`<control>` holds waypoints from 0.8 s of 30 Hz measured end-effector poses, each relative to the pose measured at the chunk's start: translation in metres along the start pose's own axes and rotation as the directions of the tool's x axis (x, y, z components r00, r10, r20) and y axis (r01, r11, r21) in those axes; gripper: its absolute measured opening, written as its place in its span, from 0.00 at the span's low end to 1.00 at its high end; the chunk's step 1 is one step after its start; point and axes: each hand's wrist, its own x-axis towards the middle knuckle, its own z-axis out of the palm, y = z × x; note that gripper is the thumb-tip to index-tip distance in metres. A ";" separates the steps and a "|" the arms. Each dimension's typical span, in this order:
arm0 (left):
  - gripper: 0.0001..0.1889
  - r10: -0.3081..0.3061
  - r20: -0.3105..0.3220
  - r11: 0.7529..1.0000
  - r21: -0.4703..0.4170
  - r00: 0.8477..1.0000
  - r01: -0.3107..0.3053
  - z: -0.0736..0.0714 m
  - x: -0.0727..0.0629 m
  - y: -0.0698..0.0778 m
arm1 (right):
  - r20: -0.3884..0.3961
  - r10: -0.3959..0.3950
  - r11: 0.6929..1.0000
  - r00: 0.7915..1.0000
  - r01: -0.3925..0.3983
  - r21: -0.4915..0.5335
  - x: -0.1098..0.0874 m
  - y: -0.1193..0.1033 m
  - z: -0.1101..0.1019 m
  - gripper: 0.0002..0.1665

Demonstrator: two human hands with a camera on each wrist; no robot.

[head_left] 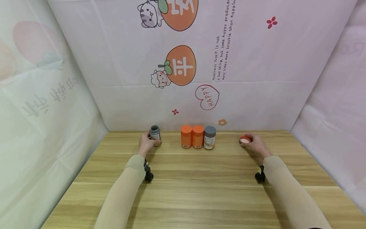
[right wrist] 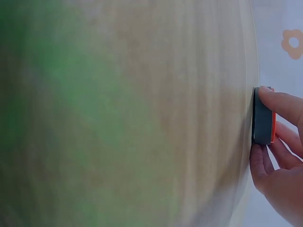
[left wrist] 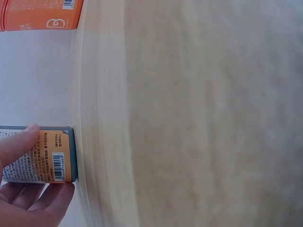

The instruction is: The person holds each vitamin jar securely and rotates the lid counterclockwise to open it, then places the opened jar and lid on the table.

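The uncapped gray jar [head_left: 155, 134] stands on the table [head_left: 200, 181], between the thumb and the curled fingers of the left hand [head_left: 146, 143]. Fingers of the right hand [head_left: 255, 145] are pinching a gray-and-orange cap [head_left: 244, 140]. Between both hands, three capped jars [head_left: 198, 138] stand in a row.

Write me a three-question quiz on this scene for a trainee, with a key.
1. How many capped bottles stand in the row?
2. True or false: the left hand holds an open bottle.
3. Fill in: the right hand holds a ____.

Key:
1. Three.
2. True.
3. Lid.
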 end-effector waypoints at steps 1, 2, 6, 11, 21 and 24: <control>0.30 0.002 0.000 1.000 0.002 1.000 -0.002 0.000 0.000 0.000 | 0.001 0.002 1.000 1.000 -0.002 0.000 0.000 0.000 0.000 0.35; 0.30 0.004 0.000 1.000 0.003 1.000 -0.004 0.000 0.000 0.000 | 0.003 0.005 1.000 1.000 -0.005 -0.002 0.000 0.001 0.000 0.36; 0.30 0.005 0.001 1.000 -0.007 1.000 -0.005 0.001 0.001 -0.001 | 0.003 0.004 1.000 1.000 -0.003 -0.014 0.000 0.002 -0.001 0.36; 0.30 0.005 0.000 1.000 -0.005 1.000 -0.005 0.001 0.001 -0.002 | -0.008 -0.007 1.000 1.000 0.007 -0.027 0.000 0.000 -0.001 0.36; 0.30 0.000 -0.009 1.000 0.019 1.000 0.000 0.001 -0.001 0.000 | -0.007 -0.010 1.000 1.000 0.010 -0.029 -0.001 0.000 -0.001 0.37; 0.31 -0.003 -0.009 1.000 0.019 1.000 0.003 0.001 -0.002 0.002 | -0.006 -0.014 1.000 1.000 0.014 -0.015 -0.001 0.001 -0.001 0.37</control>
